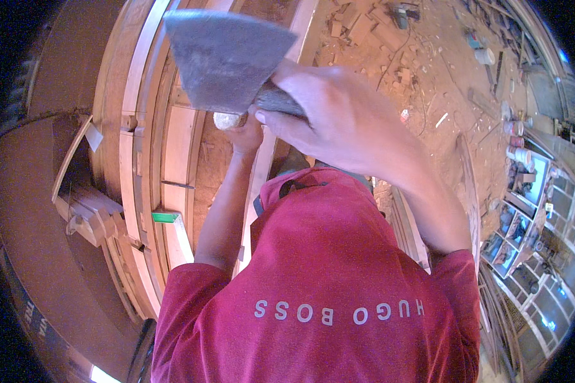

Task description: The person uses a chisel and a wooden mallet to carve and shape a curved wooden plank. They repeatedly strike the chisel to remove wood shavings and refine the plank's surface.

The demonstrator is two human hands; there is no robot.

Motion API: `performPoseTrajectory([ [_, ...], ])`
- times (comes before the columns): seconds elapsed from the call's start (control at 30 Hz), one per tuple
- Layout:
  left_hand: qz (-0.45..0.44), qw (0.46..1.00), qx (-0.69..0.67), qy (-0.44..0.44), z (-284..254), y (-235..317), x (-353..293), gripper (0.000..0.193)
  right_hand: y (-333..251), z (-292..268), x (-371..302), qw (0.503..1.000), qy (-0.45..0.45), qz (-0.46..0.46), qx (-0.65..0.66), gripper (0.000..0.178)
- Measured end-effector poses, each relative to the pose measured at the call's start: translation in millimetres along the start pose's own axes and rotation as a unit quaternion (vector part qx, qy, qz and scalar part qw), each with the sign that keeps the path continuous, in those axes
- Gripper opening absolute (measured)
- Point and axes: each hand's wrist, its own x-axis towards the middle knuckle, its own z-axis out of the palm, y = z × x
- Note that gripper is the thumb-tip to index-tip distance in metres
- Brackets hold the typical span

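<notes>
My right hand [342, 118] is wrapped round the dark wooden handle of a hatchet [227, 60]. Its broad grey blade flares toward the top of the view, the cutting edge facing away from me. Just below the narrow back of the hatchet head shows the pale round end of a wooden handle [229, 120]. My left hand [250, 136] is closed around that handle, partly covered by the hatchet and my right hand. Whatever tool the handle belongs to is hidden. Whether the hatchet touches the round end, I cannot tell.
Long timber pieces [180, 150], some notched, run along the left. Beside my left forearm stands a white strip with a green end [165, 217]. Wood offcuts [358, 32] and chips litter the floor at the far right. Buckets [521, 155] and metal frames line the right side.
</notes>
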Motion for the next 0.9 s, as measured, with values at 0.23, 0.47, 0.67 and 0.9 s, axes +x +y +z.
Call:
performPoseTrajectory([
  [0.23, -0.025, 0.996, 0.084, 0.000, -9.9, -22.8, -16.6, 0.037, 14.7, 17.6, 7.4, 0.991, -0.077, -0.004, -0.108, 0.020],
  [0.47, 0.066, 0.992, 0.102, -0.034, -17.6, -30.3, -16.1, 0.036, 0.5, 11.4, 6.3, 0.998, -0.023, -0.038, -0.045, 0.022],
  [0.67, -0.054, 0.997, 0.058, -0.005, -11.5, -26.8, -20.1, 0.043, 14.8, 15.4, 5.6, 0.992, -0.039, -0.048, -0.109, 0.020],
  [0.9, -0.050, 0.993, 0.101, -0.024, -18.6, -28.1, -27.5, 0.036, 19.0, 20.8, -4.1, 0.982, -0.099, 0.010, -0.161, 0.024],
])
